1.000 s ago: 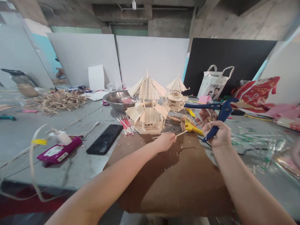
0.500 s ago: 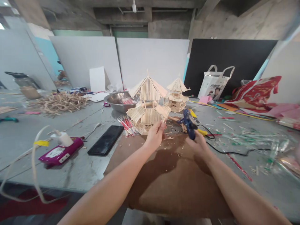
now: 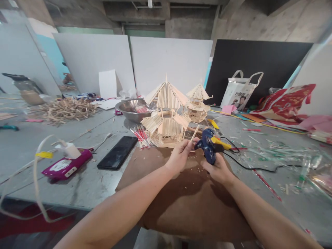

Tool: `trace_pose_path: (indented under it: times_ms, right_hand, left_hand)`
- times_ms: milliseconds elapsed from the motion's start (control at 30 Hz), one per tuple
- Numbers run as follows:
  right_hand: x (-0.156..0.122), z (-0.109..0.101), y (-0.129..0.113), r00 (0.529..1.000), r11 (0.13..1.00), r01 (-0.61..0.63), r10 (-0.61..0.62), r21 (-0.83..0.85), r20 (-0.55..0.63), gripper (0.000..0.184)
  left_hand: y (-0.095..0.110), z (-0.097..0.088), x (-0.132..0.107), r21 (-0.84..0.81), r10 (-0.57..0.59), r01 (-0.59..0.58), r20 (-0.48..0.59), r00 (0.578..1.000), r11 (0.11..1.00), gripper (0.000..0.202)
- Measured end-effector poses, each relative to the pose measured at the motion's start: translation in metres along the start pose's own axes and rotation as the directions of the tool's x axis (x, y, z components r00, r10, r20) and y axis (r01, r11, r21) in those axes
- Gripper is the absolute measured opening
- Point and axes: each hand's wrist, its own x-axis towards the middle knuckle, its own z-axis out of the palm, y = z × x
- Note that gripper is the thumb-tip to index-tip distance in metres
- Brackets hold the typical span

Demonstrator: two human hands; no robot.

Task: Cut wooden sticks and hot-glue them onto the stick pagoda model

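Between the fingers of my left hand (image 3: 180, 156) is a thin wooden stick (image 3: 195, 133), pinched and pointing up to the right. My right hand (image 3: 220, 169) grips a dark blue and yellow glue gun (image 3: 209, 147), its nozzle side close to my left fingertips. Just behind my left hand stands a two-tiered pavilion model (image 3: 167, 114) of wooden sticks with a pointed roof. A smaller pavilion model (image 3: 198, 103) is behind it to the right. Under both hands lies a brown board (image 3: 181, 197) with small crumbs on it.
Left of the board are a black phone (image 3: 118, 152) and a purple power strip (image 3: 67, 164). A metal bowl (image 3: 124, 110) and a pile of sticks (image 3: 68, 110) stand farther back. The glue gun's black cord (image 3: 264, 170) runs right, among plastic wrappers (image 3: 280, 154). A white bag (image 3: 237, 93) stands behind.
My left hand has moved right, away from the pavilion's lower roof, with the stick now showing clearly. The glue gun has turned and come closer to my left hand.
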Motion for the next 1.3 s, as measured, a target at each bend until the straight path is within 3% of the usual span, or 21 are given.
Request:
trace_pose_path:
  times_ms: [67, 133, 233, 433, 733, 933, 1300]
  right_hand:
    - [0.002, -0.002, 0.001, 0.989, 0.991, 0.124, -0.120, 0.049, -0.081, 0.056]
    - [0.005, -0.007, 0.003, 0.963, 0.979, 0.204, -0.201, -0.007, -0.180, 0.050]
    - [0.011, -0.017, 0.006, 0.937, 0.959, 0.182, -0.236, -0.219, -0.257, 0.045]
    - [0.017, -0.022, 0.018, 0.991, 0.869, -0.025, -0.043, -0.494, -0.125, 0.043]
    - [0.013, -0.013, 0.010, 0.996, 0.839, 0.009, 0.043, -0.543, 0.083, 0.053]
    - [0.012, -0.013, 0.006, 0.990, 0.830, -0.013, 0.088, -0.557, 0.107, 0.060]
    - [0.012, -0.013, 0.005, 0.988, 0.804, -0.006, 0.095, -0.595, 0.119, 0.054]
  left_hand:
    - [0.003, 0.000, 0.001, 0.020, 0.012, -0.013, 0.037, 0.999, 1.000, 0.033]
    - [0.009, -0.005, 0.002, 0.107, 0.027, -0.029, 0.022, 0.999, 0.994, 0.032]
    - [0.017, -0.016, 0.004, 0.297, 0.081, -0.064, -0.047, 0.996, 0.953, 0.032]
    - [0.023, -0.028, 0.004, 0.307, 0.100, -0.083, -0.039, 0.994, 0.948, 0.028]
    - [0.014, -0.025, 0.003, 0.363, 0.045, -0.080, 0.105, 0.993, 0.928, 0.029]
    - [0.014, -0.023, 0.002, 0.380, -0.010, -0.045, 0.142, 0.990, 0.924, 0.026]
    - [0.011, -0.022, 0.001, 0.385, -0.041, -0.017, 0.141, 0.989, 0.923, 0.027]
